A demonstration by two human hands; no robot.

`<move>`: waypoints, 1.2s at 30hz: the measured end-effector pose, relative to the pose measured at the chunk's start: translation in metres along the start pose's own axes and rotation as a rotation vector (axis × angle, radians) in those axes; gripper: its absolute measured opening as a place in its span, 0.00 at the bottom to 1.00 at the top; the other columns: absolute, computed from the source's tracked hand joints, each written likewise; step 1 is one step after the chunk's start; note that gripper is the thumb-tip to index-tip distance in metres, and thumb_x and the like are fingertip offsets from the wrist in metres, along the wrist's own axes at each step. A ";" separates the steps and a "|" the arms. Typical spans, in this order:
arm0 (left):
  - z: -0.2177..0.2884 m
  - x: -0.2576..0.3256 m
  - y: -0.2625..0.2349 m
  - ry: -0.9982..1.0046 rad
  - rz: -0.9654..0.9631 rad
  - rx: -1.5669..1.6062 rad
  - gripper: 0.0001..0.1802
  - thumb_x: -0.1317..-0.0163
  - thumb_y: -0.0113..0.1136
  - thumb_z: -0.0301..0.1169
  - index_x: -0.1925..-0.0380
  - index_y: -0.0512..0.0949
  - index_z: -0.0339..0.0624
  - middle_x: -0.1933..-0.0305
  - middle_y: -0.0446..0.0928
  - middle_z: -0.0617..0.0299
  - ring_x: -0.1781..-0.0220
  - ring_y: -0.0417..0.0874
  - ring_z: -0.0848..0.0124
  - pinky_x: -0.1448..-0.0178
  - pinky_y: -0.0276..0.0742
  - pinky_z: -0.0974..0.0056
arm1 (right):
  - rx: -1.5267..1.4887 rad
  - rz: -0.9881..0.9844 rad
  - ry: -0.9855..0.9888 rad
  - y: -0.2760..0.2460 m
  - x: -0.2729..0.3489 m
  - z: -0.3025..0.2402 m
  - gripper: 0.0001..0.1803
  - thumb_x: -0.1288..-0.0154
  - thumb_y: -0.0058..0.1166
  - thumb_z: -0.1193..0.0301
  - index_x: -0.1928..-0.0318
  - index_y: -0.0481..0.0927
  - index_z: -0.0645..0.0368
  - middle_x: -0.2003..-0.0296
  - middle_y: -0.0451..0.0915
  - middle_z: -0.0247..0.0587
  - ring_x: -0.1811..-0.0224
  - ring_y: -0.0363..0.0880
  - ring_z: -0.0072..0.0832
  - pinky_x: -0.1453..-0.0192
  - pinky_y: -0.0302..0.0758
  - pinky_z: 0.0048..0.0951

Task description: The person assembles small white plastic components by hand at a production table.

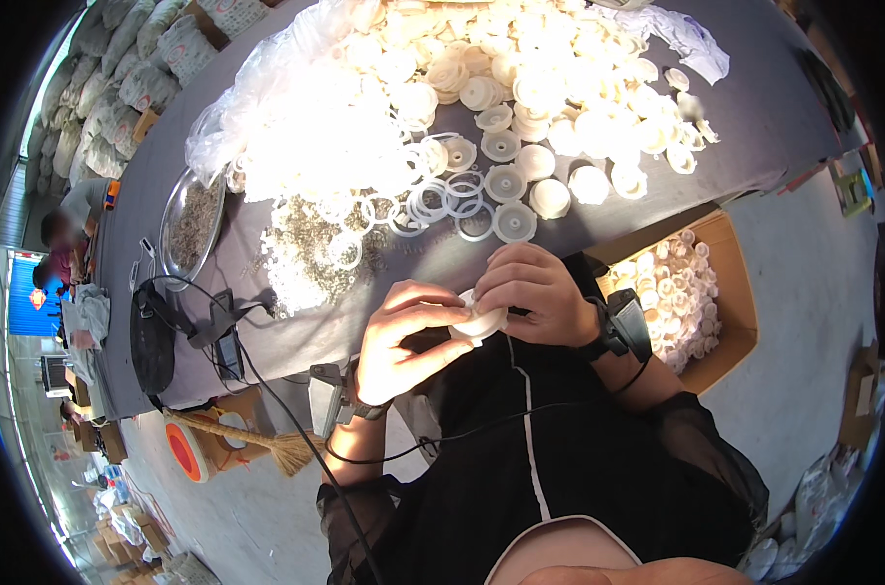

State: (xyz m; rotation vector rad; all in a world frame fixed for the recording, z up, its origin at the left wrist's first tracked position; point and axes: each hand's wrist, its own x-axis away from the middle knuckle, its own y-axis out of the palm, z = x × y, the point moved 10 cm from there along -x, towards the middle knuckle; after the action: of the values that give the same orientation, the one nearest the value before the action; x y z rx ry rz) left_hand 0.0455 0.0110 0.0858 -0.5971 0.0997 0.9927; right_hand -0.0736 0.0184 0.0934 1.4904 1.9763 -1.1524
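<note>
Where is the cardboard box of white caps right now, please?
In the head view, the cardboard box sits on the floor at the person's right, just beyond the right hand and below the grey table's edge.

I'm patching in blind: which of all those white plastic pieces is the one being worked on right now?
Start at the long grey table heaped with white plastic discs and loose rings. Come to its near edge, where both hands meet. The white cap is pinched between the left hand and right hand, the only piece lifted off the table.
</note>
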 end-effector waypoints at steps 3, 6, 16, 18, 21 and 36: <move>0.001 -0.002 0.002 0.009 0.009 0.031 0.19 0.59 0.70 0.25 0.62 0.79 0.41 0.62 0.77 0.60 0.57 0.76 0.66 0.52 0.70 0.65 | -0.002 -0.017 -0.020 0.000 0.000 -0.002 0.14 0.60 0.61 0.78 0.68 0.77 0.53 0.66 0.77 0.28 0.61 0.73 0.31 0.58 0.71 0.30; -0.012 0.002 0.002 -0.142 0.113 0.173 0.21 0.58 0.70 0.25 0.60 0.78 0.40 0.60 0.76 0.60 0.56 0.75 0.66 0.52 0.71 0.65 | 0.044 -0.021 -0.035 -0.002 0.002 -0.003 0.15 0.60 0.61 0.78 0.67 0.77 0.53 0.66 0.76 0.29 0.61 0.74 0.31 0.57 0.72 0.31; -0.002 0.000 0.009 0.003 -0.014 -0.009 0.22 0.58 0.70 0.24 0.58 0.78 0.41 0.61 0.75 0.59 0.59 0.75 0.67 0.54 0.71 0.65 | 0.102 -0.011 -0.063 -0.004 0.004 -0.004 0.14 0.61 0.63 0.78 0.69 0.76 0.55 0.66 0.78 0.31 0.63 0.74 0.33 0.55 0.74 0.35; 0.004 0.000 0.010 0.081 -0.027 -0.064 0.23 0.58 0.69 0.24 0.57 0.78 0.41 0.62 0.74 0.59 0.59 0.75 0.67 0.54 0.71 0.65 | 0.100 -0.013 -0.060 -0.003 0.006 -0.003 0.13 0.58 0.61 0.76 0.67 0.76 0.54 0.66 0.77 0.29 0.61 0.73 0.32 0.55 0.72 0.32; -0.002 0.000 0.007 -0.008 0.042 0.038 0.24 0.57 0.68 0.23 0.56 0.77 0.40 0.61 0.74 0.58 0.59 0.75 0.67 0.53 0.71 0.64 | 0.106 -0.007 -0.059 -0.003 0.004 -0.002 0.13 0.58 0.61 0.77 0.67 0.76 0.54 0.66 0.77 0.30 0.62 0.74 0.32 0.55 0.72 0.32; -0.064 0.006 0.023 -0.338 0.166 0.368 0.09 0.46 0.60 0.23 0.65 0.73 0.36 0.64 0.71 0.64 0.63 0.71 0.76 0.56 0.67 0.72 | -0.173 -0.033 0.498 0.007 0.033 0.052 0.13 0.53 0.62 0.77 0.65 0.74 0.60 0.69 0.76 0.37 0.67 0.75 0.28 0.62 0.71 0.24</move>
State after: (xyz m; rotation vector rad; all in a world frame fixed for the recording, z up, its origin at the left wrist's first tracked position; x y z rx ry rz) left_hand 0.0421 -0.0085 0.0201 -0.0802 0.0300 1.1884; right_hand -0.0865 -0.0029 0.0368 1.7799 2.3536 -0.6351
